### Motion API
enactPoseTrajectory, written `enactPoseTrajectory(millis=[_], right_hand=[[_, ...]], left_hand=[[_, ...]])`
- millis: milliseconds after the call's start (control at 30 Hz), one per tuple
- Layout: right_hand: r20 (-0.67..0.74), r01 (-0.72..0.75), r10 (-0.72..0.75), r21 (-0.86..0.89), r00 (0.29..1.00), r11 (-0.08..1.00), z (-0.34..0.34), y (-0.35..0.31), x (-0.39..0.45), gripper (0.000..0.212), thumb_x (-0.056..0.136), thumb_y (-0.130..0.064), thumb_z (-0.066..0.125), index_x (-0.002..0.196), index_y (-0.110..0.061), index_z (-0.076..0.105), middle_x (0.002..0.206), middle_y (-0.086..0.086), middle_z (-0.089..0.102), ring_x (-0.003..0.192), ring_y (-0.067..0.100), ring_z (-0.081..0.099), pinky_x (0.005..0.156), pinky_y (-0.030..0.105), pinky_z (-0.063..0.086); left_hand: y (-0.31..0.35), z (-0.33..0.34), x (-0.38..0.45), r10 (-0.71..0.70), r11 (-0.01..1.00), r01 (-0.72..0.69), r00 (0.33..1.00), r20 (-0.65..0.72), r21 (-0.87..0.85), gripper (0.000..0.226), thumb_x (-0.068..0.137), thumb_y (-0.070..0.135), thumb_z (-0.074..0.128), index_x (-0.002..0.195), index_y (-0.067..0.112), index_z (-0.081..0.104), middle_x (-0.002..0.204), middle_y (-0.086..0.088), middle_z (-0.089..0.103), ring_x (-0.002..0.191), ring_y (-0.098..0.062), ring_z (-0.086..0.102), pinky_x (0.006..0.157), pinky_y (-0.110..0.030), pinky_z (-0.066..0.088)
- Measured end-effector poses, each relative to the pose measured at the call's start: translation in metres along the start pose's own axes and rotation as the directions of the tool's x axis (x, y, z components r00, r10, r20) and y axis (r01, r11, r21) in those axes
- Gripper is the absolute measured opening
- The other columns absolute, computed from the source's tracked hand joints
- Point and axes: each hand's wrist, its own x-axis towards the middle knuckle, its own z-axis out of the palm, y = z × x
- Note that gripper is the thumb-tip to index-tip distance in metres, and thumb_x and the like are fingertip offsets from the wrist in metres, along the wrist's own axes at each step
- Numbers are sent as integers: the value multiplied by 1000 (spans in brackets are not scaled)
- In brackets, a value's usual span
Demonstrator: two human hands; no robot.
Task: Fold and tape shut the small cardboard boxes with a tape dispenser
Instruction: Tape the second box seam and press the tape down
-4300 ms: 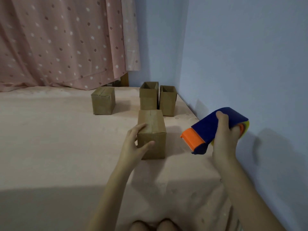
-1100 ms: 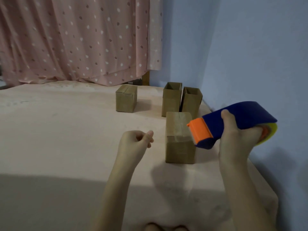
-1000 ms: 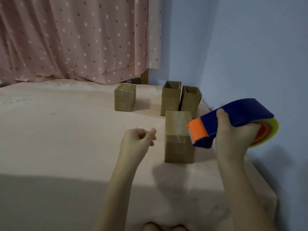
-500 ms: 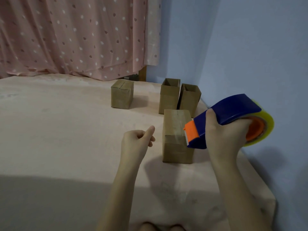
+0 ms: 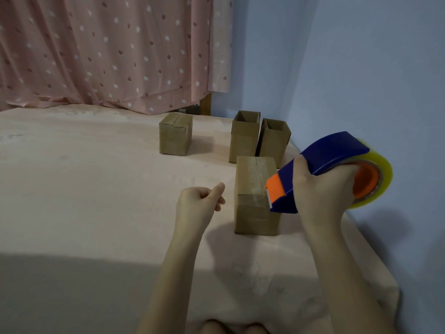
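Note:
A closed small cardboard box (image 5: 252, 186) with clear tape along its top stands on the pink sheet. My right hand (image 5: 320, 191) grips a blue and orange tape dispenser (image 5: 332, 162), its orange toothed nose at the box's near right top edge. My left hand (image 5: 198, 204) hovers just left of the box, fingers curled, thumb raised, holding nothing. Behind stand two open boxes (image 5: 244, 138) (image 5: 273, 141) side by side, and a closed taped box (image 5: 175, 133) further left.
The pink-sheeted surface (image 5: 84, 189) ends at a blue wall (image 5: 373, 80) on the right and a pink dotted curtain (image 5: 108, 51) at the back. My knees (image 5: 231, 327) show at the bottom edge.
My left hand has let go of the near box and curled beside it. The dispenser has swung left and down, its nose now reaching the box's top edge.

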Motion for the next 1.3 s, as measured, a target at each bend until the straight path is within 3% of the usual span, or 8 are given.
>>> enactPoseTrajectory(millis=[133,333,833,967,1067,1167,1267,1300], right_hand=[[21,8,-7,-43,1000,999,0,1,1,60,82,-27,70,130,-6,39,117,9,58,88,10,48,60,11,34],[47,43,-38,-105,998,994,1,-4,4,59,84,-26,68,130,-6,38,116,11,58,87,10,47,66,23,39],[67,40,-28,-175,997,984,1,-10,4,56,86,-26,66,128,-4,38,113,12,59,85,12,46,68,26,40],[80,45,-30,-190,996,981,2,-11,5,55,86,-27,65,129,-5,38,112,11,59,84,11,45,68,26,40],[79,39,-24,-192,997,981,2,-10,6,55,86,-28,65,129,-5,38,112,11,59,84,11,46,68,25,40],[74,36,-22,-189,997,981,2,-9,5,55,86,-28,65,129,-5,38,112,11,59,85,11,46,68,26,40],[75,39,-25,-190,997,981,2,-9,6,56,87,-28,65,129,-5,37,113,11,59,85,11,46,69,26,40],[76,42,-28,-188,997,981,3,-9,6,55,87,-28,65,129,-5,37,113,11,59,85,11,46,69,26,40]], left_hand=[[-4,3,2,-19,1000,19,1000,24,-1,45,90,35,62,50,15,63,40,10,51,37,0,43,51,-24,31],[-11,9,2,-70,998,70,994,81,-1,45,91,37,61,52,15,64,42,9,50,43,-6,42,48,-23,30],[-13,29,-11,-90,996,84,983,163,40,49,98,43,43,63,13,60,55,4,52,42,-9,41,40,-16,31],[-12,29,-8,-107,986,78,975,195,148,51,99,48,36,66,15,57,58,2,56,46,-11,46,48,-21,36],[-17,29,-6,-181,949,105,954,238,298,56,96,58,29,72,17,58,68,1,61,66,-17,58,66,-29,47],[-34,33,-7,-177,902,92,970,167,421,37,95,46,42,77,18,57,83,-5,66,82,-24,62,81,-38,52],[-34,34,-13,-85,971,80,996,15,226,9,95,22,46,91,20,54,91,0,64,88,-22,62,82,-43,53],[-30,33,-16,-14,991,20,999,-47,134,13,97,16,43,100,21,54,98,3,64,94,-18,62,85,-41,53]])
